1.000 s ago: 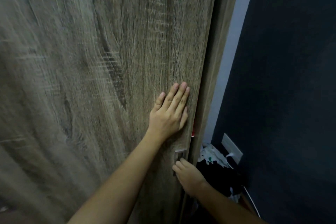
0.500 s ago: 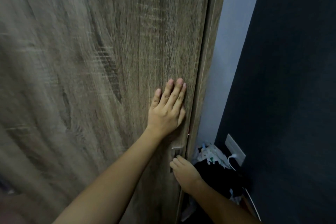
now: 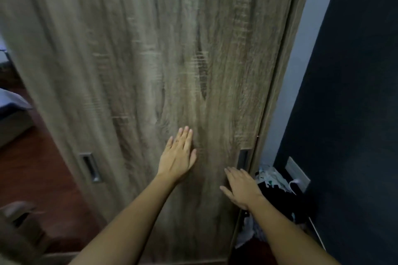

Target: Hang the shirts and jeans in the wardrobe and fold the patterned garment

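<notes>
A wood-grain sliding wardrobe door [image 3: 150,60] fills most of the view and hides the inside of the wardrobe. My left hand [image 3: 177,155] lies flat on the door panel with straight fingers. My right hand [image 3: 240,188] is spread open just below the recessed metal handle [image 3: 243,158] at the door's right edge, holding nothing. A second recessed handle [image 3: 90,166] sits at the door's left side. No shirts, jeans or patterned garment can be made out on hangers.
A dark wall [image 3: 349,103] stands close on the right with a socket plate [image 3: 298,173] and a white cable. A heap of dark and white cloth [image 3: 273,187] fills the narrow gap beside the wardrobe. Red-brown floor [image 3: 36,168] shows at the left.
The door has closed against the right frame. My left hand has slid left across the panel. My right hand has come off the handle and now hovers open below it.
</notes>
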Action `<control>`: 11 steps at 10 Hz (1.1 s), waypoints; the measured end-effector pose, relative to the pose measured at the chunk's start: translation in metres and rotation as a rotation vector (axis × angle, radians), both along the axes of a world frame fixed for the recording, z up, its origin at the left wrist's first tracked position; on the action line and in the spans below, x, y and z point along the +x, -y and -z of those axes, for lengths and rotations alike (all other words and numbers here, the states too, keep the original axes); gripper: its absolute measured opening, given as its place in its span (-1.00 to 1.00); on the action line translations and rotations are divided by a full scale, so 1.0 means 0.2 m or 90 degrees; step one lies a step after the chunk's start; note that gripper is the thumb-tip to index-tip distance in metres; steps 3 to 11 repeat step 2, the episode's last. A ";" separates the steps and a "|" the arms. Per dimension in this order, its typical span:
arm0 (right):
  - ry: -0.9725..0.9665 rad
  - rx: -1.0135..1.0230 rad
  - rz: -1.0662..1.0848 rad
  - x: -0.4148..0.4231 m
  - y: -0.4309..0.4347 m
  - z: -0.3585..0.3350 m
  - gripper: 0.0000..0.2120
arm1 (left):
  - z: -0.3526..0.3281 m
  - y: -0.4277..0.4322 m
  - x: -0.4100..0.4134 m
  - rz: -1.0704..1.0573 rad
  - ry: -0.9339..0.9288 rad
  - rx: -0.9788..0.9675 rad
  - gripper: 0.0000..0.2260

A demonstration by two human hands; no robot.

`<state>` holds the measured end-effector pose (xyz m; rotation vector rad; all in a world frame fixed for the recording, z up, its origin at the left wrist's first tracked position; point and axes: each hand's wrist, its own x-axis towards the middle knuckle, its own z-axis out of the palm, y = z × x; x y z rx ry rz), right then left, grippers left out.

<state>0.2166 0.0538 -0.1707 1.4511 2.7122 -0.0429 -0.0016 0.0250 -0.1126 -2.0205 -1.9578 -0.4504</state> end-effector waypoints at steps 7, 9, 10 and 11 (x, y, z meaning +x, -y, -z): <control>-0.096 0.013 0.097 -0.25 0.30 -0.16 -0.07 | -0.03 0.38 -0.36 -0.047 0.017 -0.196 -0.43; -0.096 0.013 0.097 -0.25 0.30 -0.16 -0.07 | -0.03 0.38 -0.36 -0.047 0.017 -0.196 -0.43; -0.096 0.013 0.097 -0.25 0.30 -0.16 -0.07 | -0.03 0.38 -0.36 -0.047 0.017 -0.196 -0.43; -0.096 0.013 0.097 -0.25 0.30 -0.16 -0.07 | -0.03 0.38 -0.36 -0.047 0.017 -0.196 -0.43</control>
